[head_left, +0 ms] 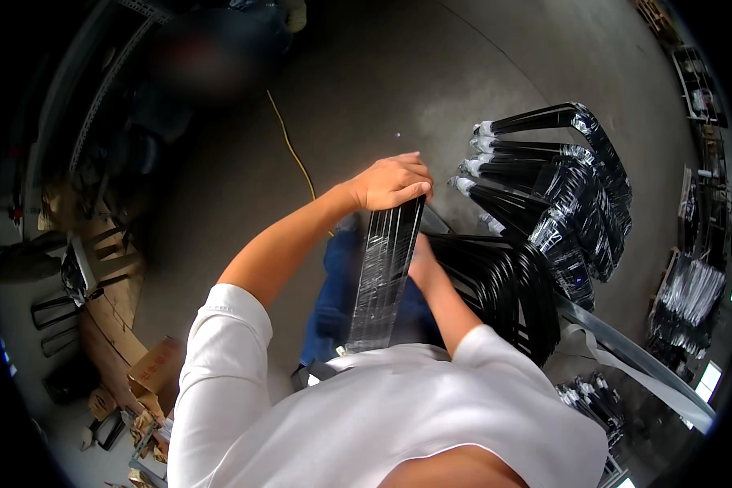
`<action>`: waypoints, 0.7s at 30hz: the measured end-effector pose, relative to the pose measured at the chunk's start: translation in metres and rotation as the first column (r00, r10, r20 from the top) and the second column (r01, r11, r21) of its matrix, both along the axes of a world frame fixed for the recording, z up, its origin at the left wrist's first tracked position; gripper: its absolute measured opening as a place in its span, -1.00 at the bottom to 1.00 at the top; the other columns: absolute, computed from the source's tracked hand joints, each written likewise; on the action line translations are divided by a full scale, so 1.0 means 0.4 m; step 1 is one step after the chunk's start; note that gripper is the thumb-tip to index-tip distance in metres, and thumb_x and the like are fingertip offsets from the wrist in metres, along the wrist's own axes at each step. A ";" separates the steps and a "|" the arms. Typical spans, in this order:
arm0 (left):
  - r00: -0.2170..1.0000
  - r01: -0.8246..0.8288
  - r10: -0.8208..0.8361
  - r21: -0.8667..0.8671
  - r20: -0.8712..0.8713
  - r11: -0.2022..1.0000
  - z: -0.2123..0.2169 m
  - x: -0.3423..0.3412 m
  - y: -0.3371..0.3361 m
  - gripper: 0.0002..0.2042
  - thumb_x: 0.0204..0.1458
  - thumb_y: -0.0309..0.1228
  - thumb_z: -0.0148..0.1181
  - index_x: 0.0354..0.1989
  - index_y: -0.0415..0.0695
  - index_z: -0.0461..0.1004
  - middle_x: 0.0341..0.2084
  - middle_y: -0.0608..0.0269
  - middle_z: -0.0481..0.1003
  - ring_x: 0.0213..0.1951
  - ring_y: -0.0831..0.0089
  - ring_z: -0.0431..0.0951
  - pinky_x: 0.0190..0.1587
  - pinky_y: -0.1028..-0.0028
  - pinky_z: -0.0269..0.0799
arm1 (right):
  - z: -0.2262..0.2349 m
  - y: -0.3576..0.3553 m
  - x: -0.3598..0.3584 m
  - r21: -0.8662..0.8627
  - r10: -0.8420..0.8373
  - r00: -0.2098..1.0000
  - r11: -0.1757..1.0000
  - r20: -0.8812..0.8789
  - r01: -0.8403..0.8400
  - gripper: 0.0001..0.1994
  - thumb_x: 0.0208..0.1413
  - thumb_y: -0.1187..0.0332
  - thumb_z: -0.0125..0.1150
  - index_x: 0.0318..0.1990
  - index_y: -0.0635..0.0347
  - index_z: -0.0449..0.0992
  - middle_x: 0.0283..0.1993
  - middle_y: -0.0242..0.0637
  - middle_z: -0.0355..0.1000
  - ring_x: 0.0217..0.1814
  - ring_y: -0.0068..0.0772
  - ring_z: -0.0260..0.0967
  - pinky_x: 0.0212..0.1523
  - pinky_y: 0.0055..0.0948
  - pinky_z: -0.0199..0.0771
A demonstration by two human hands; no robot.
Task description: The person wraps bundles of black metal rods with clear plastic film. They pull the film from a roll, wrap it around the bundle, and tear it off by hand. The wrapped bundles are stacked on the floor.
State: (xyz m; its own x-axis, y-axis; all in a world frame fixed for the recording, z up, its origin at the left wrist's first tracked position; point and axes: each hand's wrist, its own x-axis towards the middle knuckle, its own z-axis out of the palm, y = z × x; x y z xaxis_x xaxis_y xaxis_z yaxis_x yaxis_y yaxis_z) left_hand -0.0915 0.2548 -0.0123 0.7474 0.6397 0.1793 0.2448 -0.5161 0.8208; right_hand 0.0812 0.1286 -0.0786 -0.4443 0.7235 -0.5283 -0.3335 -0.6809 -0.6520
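Note:
A bundle of black tubes (380, 281), wrapped in clear film, stands in front of my body. My left hand (394, 180) is closed over its far upper end, thumb toward me and fingers curling over the far side. Lower down, my right hand (421, 259) is at the bundle's right side. Its fingers are hidden behind the bundle, so their grip does not show. Just right of that hand lies a row of bent black tube frames (504, 285), nested close together and without visible wrapping.
Several film-wrapped bent black frames (557, 183) lie on the floor at right. A metal rail (626, 358) crosses beside the nested frames. A yellow cord (289, 146) runs over the floor ahead. Cardboard (154, 366) lies at left, and stacked bundles (683, 301) line the far right.

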 end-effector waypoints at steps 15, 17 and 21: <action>0.589 -0.342 0.786 -0.939 -0.187 0.033 0.070 -0.241 -0.257 -0.37 -0.19 -0.15 0.24 -0.02 -0.33 0.20 -0.18 0.04 0.38 -0.11 0.31 0.39 -0.06 0.36 0.30 | 0.072 0.070 -0.237 -0.149 0.138 0.949 0.971 -0.284 -0.186 -0.82 0.00 0.42 0.02 -0.21 0.17 0.43 -0.32 -0.36 0.40 -0.30 -0.53 0.33 -0.30 -0.56 0.34; 0.521 -0.623 0.795 -0.775 -0.312 0.105 0.082 -0.237 -0.247 -0.36 -0.26 -0.19 0.30 -0.07 -0.36 0.20 -0.25 0.01 0.39 -0.17 0.30 0.42 -0.13 0.37 0.35 | 0.094 0.091 -0.224 -0.221 0.129 0.953 0.956 -0.274 -0.193 -0.82 0.00 0.42 0.01 -0.22 0.16 0.44 -0.33 -0.36 0.39 -0.31 -0.54 0.33 -0.32 -0.57 0.34; 0.435 -0.669 0.849 -0.739 -0.299 0.082 0.184 -0.212 -0.196 -0.33 -0.33 -0.21 0.34 -0.14 -0.42 0.15 -0.35 -0.06 0.38 -0.35 0.32 0.48 -0.31 0.39 0.45 | 0.119 0.135 -0.117 -0.263 0.113 0.993 0.959 0.026 -0.103 -0.79 0.02 0.36 0.02 -0.19 0.19 0.42 -0.34 -0.34 0.38 -0.29 -0.55 0.33 -0.31 -0.58 0.34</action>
